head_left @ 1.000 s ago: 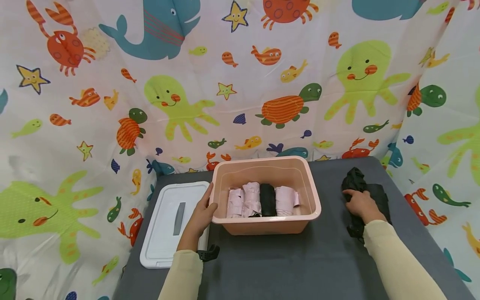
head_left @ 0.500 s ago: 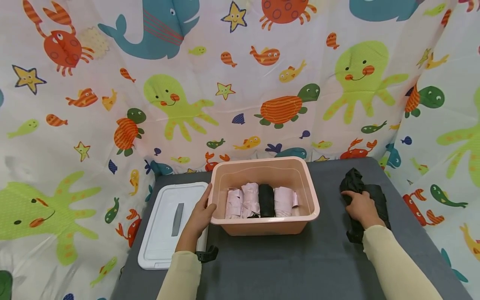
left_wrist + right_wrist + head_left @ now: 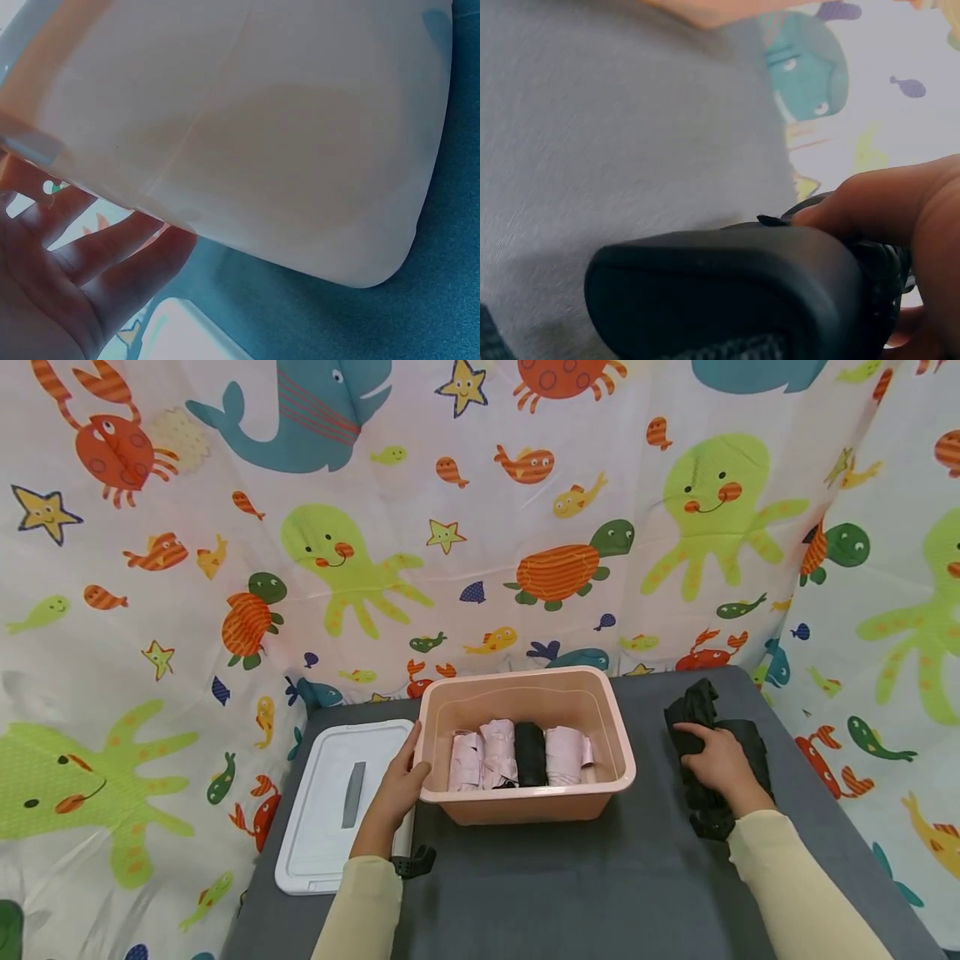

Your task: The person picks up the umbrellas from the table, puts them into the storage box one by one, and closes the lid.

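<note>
A peach plastic bin [image 3: 525, 810] stands mid-table. Inside it, side by side, lie pale pink cloth rolls [image 3: 564, 756] and a black cloth roll [image 3: 530, 755]. My left hand [image 3: 393, 789] holds the bin's left rim; in the left wrist view its fingers [image 3: 142, 262] reach the bin's outer wall. On the right, my right hand [image 3: 716, 764] grips a crumpled black cloth [image 3: 690, 702], part of which it hides. A smoother black roll [image 3: 745, 742] lies just right of that hand. In the right wrist view, a digit [image 3: 832, 214] presses on the dark bundle.
A white lid with a grey handle [image 3: 330, 852] lies left of the bin, partly behind my left arm. The dark grey table [image 3: 555, 893] stretches in front of the bin. A sea-animal printed curtain [image 3: 480, 593] hangs along the back and sides.
My right hand and the crumpled black cloth have shifted slightly left, and its index finger now reaches farther over the cloth. The left hand stays on the bin's rim. The head view tilts a little.
</note>
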Action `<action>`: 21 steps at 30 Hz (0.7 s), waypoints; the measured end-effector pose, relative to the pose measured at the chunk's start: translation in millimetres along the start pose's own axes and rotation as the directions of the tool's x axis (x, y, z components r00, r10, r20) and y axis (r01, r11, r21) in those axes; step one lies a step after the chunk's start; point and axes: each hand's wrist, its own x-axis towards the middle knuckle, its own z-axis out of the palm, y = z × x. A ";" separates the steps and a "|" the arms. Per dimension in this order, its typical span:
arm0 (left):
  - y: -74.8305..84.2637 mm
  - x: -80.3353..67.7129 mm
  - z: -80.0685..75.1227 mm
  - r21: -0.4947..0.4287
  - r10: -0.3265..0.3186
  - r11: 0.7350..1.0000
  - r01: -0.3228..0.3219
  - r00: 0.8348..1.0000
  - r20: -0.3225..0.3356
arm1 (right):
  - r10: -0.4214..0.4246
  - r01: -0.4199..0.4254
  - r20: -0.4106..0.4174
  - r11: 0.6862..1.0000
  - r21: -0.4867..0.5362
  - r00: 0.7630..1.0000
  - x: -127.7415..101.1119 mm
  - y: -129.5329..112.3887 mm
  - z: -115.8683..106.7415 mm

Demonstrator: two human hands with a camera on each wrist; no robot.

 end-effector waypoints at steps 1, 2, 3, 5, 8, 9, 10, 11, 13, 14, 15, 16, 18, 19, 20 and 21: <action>0.2 0.3 0.0 0.000 -0.005 1.000 0.005 1.000 0.000 | -0.002 0.002 -0.004 1.000 0.004 1.000 -0.7 -2.5 -2.1; 0.4 0.5 0.0 -0.001 -0.011 1.000 0.011 1.000 -0.001 | -0.001 0.001 -0.007 1.000 0.012 1.000 -1.7 -5.6 -4.2; 0.5 0.7 0.1 0.000 -0.008 1.000 0.008 1.000 0.001 | 0.000 0.000 -0.007 1.000 0.018 1.000 -2.7 -8.2 -6.2; 0.5 0.5 0.4 0.004 -0.008 1.000 0.008 1.000 0.000 | 0.008 -0.008 0.002 0.999 0.040 1.000 -4.5 -13.3 -10.2; 0.7 0.1 0.5 0.000 -0.009 1.000 0.009 1.000 0.002 | 0.029 -0.032 0.033 0.996 0.085 0.999 -6.6 -21.3 -16.4; 0.9 0.0 0.5 0.000 -0.006 1.000 0.006 1.000 0.004 | 0.036 -0.041 0.045 0.994 0.099 0.998 -7.2 -23.7 -18.6; 1.0 -0.1 0.5 -0.004 -0.010 1.000 0.010 1.000 0.002 | 0.043 -0.049 0.056 0.992 0.112 0.997 -7.9 -26.1 -20.7; 1.2 -0.1 0.4 -0.007 -0.013 1.000 0.013 1.000 0.003 | 0.047 -0.055 0.067 0.991 0.124 0.997 -8.8 -28.5 -22.8; 1.6 -0.5 0.3 -0.011 -0.010 1.000 0.010 1.000 0.005 | 0.053 -0.064 0.080 0.988 0.142 0.995 -10.3 -32.9 -26.3; 2.3 -0.4 0.4 -0.007 -0.008 1.000 0.008 1.000 0.008 | 0.053 -0.065 0.083 0.987 0.148 0.995 -10.9 -34.7 -27.9; 7.2 -3.4 0.3 -0.007 -0.013 1.000 0.013 1.000 0.012 | 0.050 -0.063 0.083 0.986 0.154 0.995 -11.3 -36.5 -29.2; 12.2 -6.6 0.2 -0.005 -0.018 1.000 0.018 1.000 0.015 | 0.047 -0.061 0.085 0.985 0.159 0.995 -11.9 -38.2 -30.7; 18.8 -10.4 -0.2 0.000 -0.026 1.000 0.026 0.999 0.025 | 0.042 -0.056 0.086 0.985 0.165 0.995 -12.7 -41.9 -33.5; 21.1 -11.3 -0.4 0.002 -0.032 0.999 0.032 0.999 0.029 | 0.038 -0.052 0.085 0.985 0.168 0.996 -13.1 -44.0 -34.7; 23.0 -12.2 -0.7 0.004 -0.037 0.999 0.037 0.999 0.032 | 0.037 -0.051 0.086 0.984 0.170 0.996 -13.6 -46.1 -36.0; 23.6 -12.7 -1.1 -0.002 -0.042 0.999 0.042 0.999 0.034 | 0.037 -0.051 0.086 0.984 0.172 0.996 -14.2 -48.4 -37.4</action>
